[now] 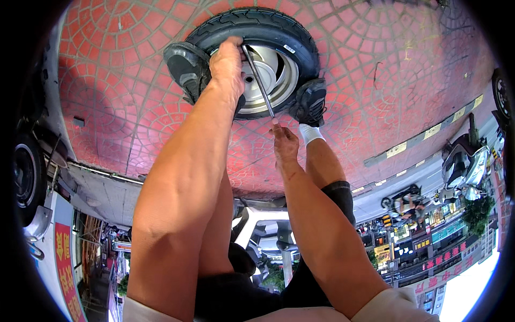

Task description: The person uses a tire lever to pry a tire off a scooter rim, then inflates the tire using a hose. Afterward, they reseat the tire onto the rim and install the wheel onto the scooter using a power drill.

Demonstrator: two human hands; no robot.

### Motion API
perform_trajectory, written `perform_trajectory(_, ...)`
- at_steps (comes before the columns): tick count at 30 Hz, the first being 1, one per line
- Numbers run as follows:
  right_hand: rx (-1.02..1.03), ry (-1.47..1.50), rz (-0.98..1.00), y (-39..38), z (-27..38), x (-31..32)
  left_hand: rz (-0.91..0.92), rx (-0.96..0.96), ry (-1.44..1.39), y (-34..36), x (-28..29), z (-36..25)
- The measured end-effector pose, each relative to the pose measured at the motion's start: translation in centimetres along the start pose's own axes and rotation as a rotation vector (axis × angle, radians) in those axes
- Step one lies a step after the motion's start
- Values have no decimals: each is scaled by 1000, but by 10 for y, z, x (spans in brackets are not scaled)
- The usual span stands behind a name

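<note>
A black scooter tyre [230, 27] on a silver wheel rim [289, 80] lies flat on the paving, between my two dark shoes. A slim metal tyre lever [259, 80] slants across the rim, its far end at the tyre's inner edge. My left hand [228, 63] is bent over the left side of the wheel, its fingers closed around the lever's far end against the tyre. Closer to me, my right hand [285, 142] grips the lever's near end, just outside the wheel. My left hand and wrist hide part of the rim.
My left shoe [188, 67] and right shoe [310, 102] flank the tyre. Red patterned paving [134, 59] surrounds it. A striped kerb [424, 137] runs along the right, with a parked scooter [465, 166] beyond. Another vehicle's wheel [27, 180] stands at the far left.
</note>
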State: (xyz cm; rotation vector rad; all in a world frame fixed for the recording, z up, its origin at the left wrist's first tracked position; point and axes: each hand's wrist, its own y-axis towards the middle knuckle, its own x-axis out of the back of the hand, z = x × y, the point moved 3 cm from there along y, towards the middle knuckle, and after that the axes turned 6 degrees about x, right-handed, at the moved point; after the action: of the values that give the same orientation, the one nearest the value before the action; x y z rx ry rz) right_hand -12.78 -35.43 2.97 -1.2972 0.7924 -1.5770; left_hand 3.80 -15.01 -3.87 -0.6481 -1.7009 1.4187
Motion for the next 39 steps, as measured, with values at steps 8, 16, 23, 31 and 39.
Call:
perform_trajectory(8, -76, 81, 40, 4, -22, -9, 129, 263, -145, -19, -5, -14)
perform_trajectory(16, -44, 77, 143, 36, -32, -18, 27, 184, -246, -1, -12, -9)
perform_trajectory(23, -322, -145, 227, -17, 1, -28, 3, 76, 23, -20, 9, 5)
perform_trajectory(31, -711, 409, 654, -121, 159, -18, 254, -166, 935, -208, 53, -14)
perform_trajectory(39, -909, 1462, 904, -73, 347, -85, 214, -666, 18, -300, 23, -83)
